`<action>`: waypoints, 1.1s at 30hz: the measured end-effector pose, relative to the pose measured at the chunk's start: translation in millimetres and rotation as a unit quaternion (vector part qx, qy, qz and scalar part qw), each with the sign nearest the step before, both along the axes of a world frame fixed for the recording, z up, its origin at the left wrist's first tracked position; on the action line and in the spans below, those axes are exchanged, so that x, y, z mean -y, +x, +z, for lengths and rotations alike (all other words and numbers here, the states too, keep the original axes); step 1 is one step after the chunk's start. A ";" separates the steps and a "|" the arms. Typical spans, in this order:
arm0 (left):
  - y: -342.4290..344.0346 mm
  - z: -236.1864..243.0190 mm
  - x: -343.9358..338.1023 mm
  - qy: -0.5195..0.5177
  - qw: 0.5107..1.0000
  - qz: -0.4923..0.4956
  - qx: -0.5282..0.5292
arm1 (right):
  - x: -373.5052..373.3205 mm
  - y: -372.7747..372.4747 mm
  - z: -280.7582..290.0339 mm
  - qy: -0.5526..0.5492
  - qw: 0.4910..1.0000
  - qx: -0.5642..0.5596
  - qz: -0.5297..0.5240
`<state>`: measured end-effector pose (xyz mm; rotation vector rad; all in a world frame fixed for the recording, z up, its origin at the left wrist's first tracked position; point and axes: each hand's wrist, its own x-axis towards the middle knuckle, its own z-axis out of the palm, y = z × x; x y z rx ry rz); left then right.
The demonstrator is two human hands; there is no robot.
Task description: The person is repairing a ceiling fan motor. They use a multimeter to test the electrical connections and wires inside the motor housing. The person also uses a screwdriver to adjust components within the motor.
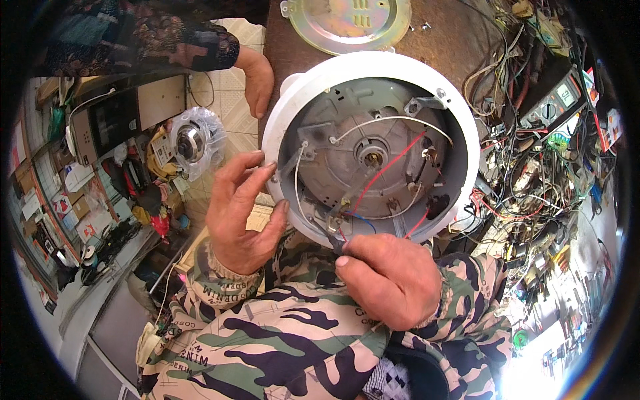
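Observation:
An upturned round white appliance body [370, 63], like a cooker with its base off, stands in front of me. Inside it a grey metal pan [393, 160] shows, with a round centre hub and red, white and blue wires. My left hand [243, 213] is at the left rim, fingertips against it, with thumb and fingers apart and nothing held. Low at the near rim, my right hand [393, 277] is closed round a small dark-handled tool [335, 241]. The tool's tip points in among the wires and terminals near the lower left inside wall; its exact kind is hidden by the fingers.
A round yellowish metal cover plate [320, 30] and a few screws [419, 27] lie on the brown table beyond. Tangled cables and a multimeter [560, 100] crowd the right. Another person's hand [257, 83] rests near the table's left edge. A plastic-wrapped pot [193, 141] stands at left.

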<state>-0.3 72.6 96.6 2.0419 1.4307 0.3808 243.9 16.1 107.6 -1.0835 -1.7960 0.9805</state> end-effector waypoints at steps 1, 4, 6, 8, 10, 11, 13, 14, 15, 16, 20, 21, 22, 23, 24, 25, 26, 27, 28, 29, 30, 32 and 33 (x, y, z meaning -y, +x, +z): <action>1.5 0.3 -0.1 0.003 1.000 -0.003 0.001 | -0.4 0.6 0.3 0.005 1.000 0.005 0.006; 0.4 0.0 1.7 0.008 1.000 0.001 0.006 | -2.0 -2.6 1.4 0.006 0.999 -0.030 0.024; 0.3 -0.8 0.6 0.008 1.000 -0.003 0.010 | -3.8 -3.0 1.0 0.008 0.999 -0.038 0.030; -0.4 -1.5 -1.0 0.009 1.000 -0.009 0.013 | -2.7 -3.2 3.9 -0.013 0.997 -0.059 0.041; 0.7 -1.3 -2.1 0.008 1.000 -0.011 0.009 | -1.3 -3.9 1.2 0.006 0.998 -0.053 0.043; 0.7 -0.7 -1.4 0.007 1.000 -0.008 0.008 | -3.4 -2.3 2.6 0.002 0.997 -0.054 0.051; 0.6 -0.4 -0.4 0.010 1.000 -0.004 0.011 | -4.8 -0.6 2.8 0.000 0.997 -0.053 0.060; 0.2 -0.7 0.0 0.010 1.000 -0.003 0.013 | -4.0 -0.8 2.3 0.001 0.997 -0.052 0.061; 0.1 -0.9 0.3 0.010 1.000 -0.001 0.011 | -3.5 -1.0 1.7 0.002 0.997 -0.051 0.062; 0.4 -1.0 0.7 0.010 1.000 0.001 0.009 | -3.7 -1.0 1.4 0.001 0.997 -0.051 0.061; -0.5 -1.7 1.5 -0.001 1.000 0.008 0.017 | -3.9 -1.6 1.5 -0.002 0.998 -0.049 0.049; -0.5 -2.1 0.8 0.000 1.000 0.005 0.017 | -3.5 -2.0 1.5 -0.002 0.998 -0.047 0.044; -0.4 -2.4 0.0 0.001 1.000 0.002 0.018 | -2.8 -2.2 1.2 -0.002 0.998 -0.047 0.042; -0.1 -1.9 -0.4 0.001 1.000 0.002 0.018 | -2.8 -1.9 1.0 -0.001 0.998 -0.047 0.043; 0.3 -1.3 -0.7 -0.001 1.000 0.003 0.016 | -2.9 -1.6 1.0 -0.001 0.998 -0.048 0.043; 0.7 -0.7 -1.0 -0.003 1.000 0.003 0.015 | -3.1 -1.3 1.6 -0.005 0.998 -0.050 0.041; 0.6 -0.5 -0.4 -0.004 1.000 0.005 0.013 | -3.2 -1.4 2.4 -0.007 0.998 -0.051 0.041; 0.6 -0.5 0.1 -0.006 1.000 0.007 0.017 | -3.3 -1.5 2.8 -0.009 0.998 -0.053 0.040; 0.6 -0.7 0.4 -0.008 1.000 0.009 0.020 | -3.5 -1.4 2.7 -0.003 0.998 -0.050 0.043; -0.3 -1.1 2.1 -0.011 1.000 0.014 0.024 | -4.1 -1.9 2.6 0.004 0.998 -0.046 0.049; -1.4 -1.5 3.8 -0.011 0.999 0.018 0.026 | -4.7 -2.4 2.6 0.010 0.998 -0.043 0.055; -2.3 -2.6 3.8 -0.011 0.999 0.018 0.029 | -4.6 -2.4 3.0 0.010 0.998 -0.039 0.055; -1.6 -2.7 2.0 -0.010 1.000 0.012 0.027 | -3.9 -2.2 2.9 0.010 0.998 -0.037 0.050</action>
